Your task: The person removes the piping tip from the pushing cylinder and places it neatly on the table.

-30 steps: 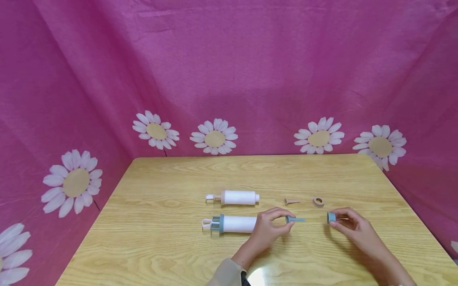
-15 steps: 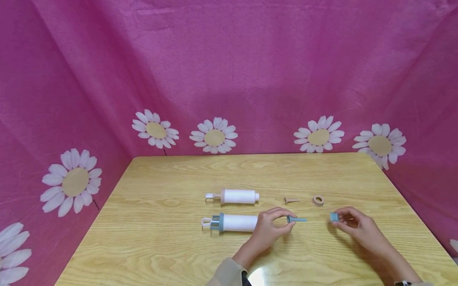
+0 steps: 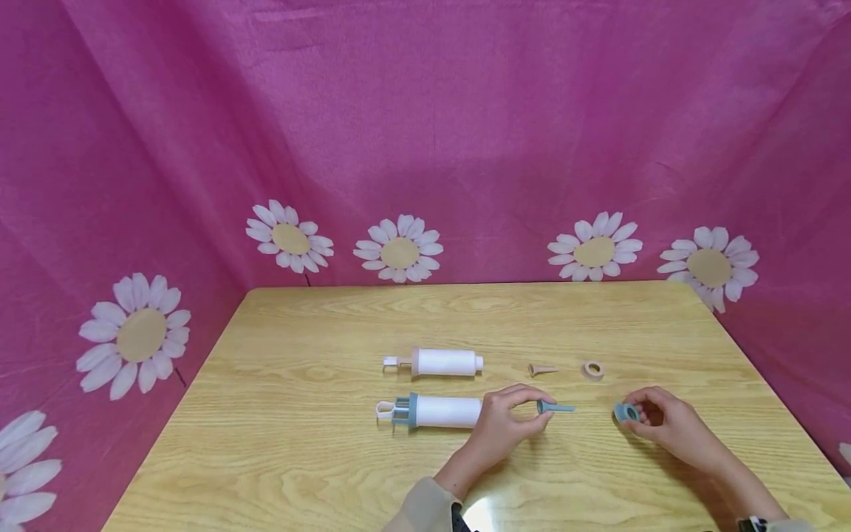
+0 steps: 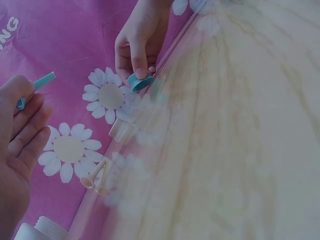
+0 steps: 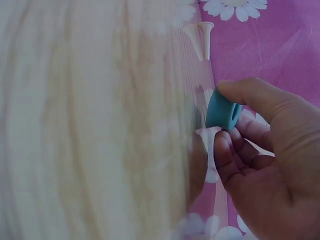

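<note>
My left hand (image 3: 501,425) pinches a blue-green funnel-shaped nozzle (image 3: 557,408) between thumb and finger, its narrow stem pointing right. In the left wrist view the same nozzle (image 4: 44,81) shows at the fingertips, the other fingers loosely bent below. My right hand (image 3: 674,428) holds a blue-green ring cap (image 3: 619,412) by its rim, some way right of the nozzle's tip. Up close in the right wrist view the ring cap (image 5: 218,110) sits between thumb and fingers, its opening facing the palm. Both pieces are held over the wooden table (image 3: 299,473).
A large white tube (image 3: 447,412) with a blue-green collar lies partly behind my left hand. Beyond it lies a smaller white tube (image 3: 447,362) with a beige collar. A beige nozzle (image 3: 545,369) and beige ring (image 3: 586,372) lie farther right. Pink flowered cloth (image 3: 465,148) surrounds the table.
My right hand has turned the ring cap so its opening now shows in the head view, and has shifted slightly right. The left hand and nozzle have drifted slightly right.
</note>
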`<action>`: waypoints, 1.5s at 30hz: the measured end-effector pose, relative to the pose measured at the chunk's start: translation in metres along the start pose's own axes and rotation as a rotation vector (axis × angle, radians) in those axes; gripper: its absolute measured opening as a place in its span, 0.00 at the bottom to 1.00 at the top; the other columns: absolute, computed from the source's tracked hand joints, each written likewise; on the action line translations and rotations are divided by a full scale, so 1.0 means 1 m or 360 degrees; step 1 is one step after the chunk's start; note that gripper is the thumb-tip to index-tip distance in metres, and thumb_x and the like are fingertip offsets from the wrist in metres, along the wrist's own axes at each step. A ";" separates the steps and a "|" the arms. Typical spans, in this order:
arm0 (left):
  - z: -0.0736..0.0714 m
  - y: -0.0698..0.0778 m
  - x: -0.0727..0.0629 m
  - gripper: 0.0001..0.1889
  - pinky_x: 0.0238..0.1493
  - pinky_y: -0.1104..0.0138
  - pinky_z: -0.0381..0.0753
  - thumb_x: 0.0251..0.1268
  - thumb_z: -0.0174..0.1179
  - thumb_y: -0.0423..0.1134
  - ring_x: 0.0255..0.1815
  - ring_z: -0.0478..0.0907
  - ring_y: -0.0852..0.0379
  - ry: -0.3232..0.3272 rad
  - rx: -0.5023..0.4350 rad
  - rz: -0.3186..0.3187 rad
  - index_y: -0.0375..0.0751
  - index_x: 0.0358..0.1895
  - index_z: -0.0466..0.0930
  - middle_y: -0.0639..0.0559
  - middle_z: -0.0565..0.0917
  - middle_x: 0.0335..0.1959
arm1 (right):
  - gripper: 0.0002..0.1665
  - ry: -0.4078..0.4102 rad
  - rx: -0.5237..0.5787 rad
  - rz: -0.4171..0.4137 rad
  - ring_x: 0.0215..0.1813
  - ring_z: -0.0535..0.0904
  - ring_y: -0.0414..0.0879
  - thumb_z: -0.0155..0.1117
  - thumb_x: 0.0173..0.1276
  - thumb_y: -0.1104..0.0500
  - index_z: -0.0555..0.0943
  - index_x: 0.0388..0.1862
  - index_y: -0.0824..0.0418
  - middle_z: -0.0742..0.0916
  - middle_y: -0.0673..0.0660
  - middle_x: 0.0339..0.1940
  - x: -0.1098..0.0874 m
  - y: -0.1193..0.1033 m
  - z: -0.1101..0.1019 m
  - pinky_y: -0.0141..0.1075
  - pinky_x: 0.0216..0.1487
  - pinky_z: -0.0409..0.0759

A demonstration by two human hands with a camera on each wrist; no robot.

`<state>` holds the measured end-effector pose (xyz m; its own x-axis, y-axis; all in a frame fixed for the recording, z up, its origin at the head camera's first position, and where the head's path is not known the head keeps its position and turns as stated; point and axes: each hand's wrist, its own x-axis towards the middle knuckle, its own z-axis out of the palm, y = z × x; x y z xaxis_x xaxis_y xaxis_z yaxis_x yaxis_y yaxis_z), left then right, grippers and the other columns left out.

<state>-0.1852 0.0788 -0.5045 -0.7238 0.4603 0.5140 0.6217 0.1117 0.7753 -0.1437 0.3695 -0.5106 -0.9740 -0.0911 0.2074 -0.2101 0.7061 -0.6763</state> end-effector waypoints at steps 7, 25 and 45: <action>0.000 0.003 0.000 0.07 0.55 0.73 0.80 0.62 0.66 0.35 0.46 0.85 0.62 -0.0003 -0.0055 -0.0042 0.44 0.42 0.87 0.49 0.89 0.42 | 0.16 -0.0066 -0.0099 0.0084 0.31 0.69 0.26 0.75 0.55 0.64 0.79 0.40 0.66 0.78 0.52 0.33 -0.001 0.000 -0.001 0.25 0.29 0.74; 0.008 0.005 0.004 0.08 0.53 0.80 0.77 0.60 0.68 0.36 0.44 0.85 0.66 -0.0051 0.0106 -0.0014 0.43 0.42 0.87 0.51 0.89 0.40 | 0.16 -0.0081 -0.0172 -0.0068 0.31 0.66 0.26 0.75 0.53 0.66 0.78 0.38 0.64 0.76 0.50 0.32 -0.002 0.005 0.002 0.26 0.28 0.70; 0.023 0.002 0.021 0.07 0.32 0.85 0.72 0.54 0.72 0.37 0.28 0.75 0.75 -0.0410 0.0392 -0.0521 0.43 0.35 0.85 0.57 0.86 0.31 | 0.15 -0.0105 -0.0107 -0.0040 0.31 0.66 0.28 0.74 0.56 0.64 0.78 0.39 0.63 0.76 0.51 0.33 -0.001 0.002 0.001 0.26 0.27 0.70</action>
<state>-0.1920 0.1088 -0.5008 -0.8149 0.5658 0.1257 0.4485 0.4782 0.7551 -0.1428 0.3701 -0.5128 -0.9724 -0.1540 0.1753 -0.2307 0.7483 -0.6219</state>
